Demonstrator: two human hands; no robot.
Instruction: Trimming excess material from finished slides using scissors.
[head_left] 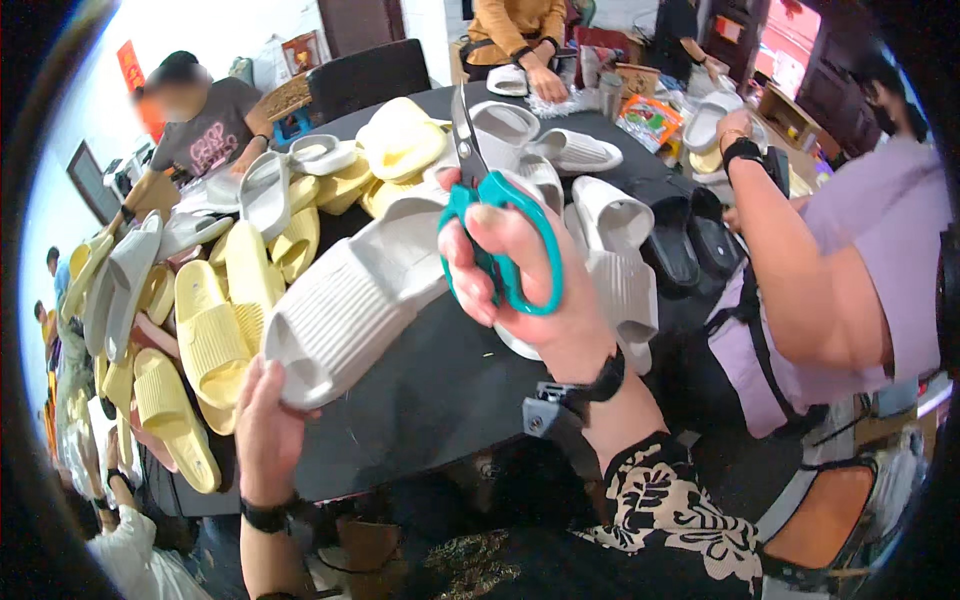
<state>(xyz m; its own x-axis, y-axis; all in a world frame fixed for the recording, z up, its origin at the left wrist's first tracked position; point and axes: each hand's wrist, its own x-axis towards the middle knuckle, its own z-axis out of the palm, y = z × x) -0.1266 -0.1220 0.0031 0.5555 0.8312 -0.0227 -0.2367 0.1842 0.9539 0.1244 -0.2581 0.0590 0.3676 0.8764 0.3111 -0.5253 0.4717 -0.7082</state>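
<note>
Head view: right hand (520,280) is gripping teal-handled scissors (495,215) at centre; left hand (268,425), at seven o'clock, is clamping a white slide sandal (350,300), with yellow sandals (205,335) crowding nine o'clock.

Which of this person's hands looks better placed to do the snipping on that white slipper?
Probably the right hand: its fingers are through the teal scissors, blades at the white slipper's far end. The left hand grips the slipper's near end, steadying it.
</note>
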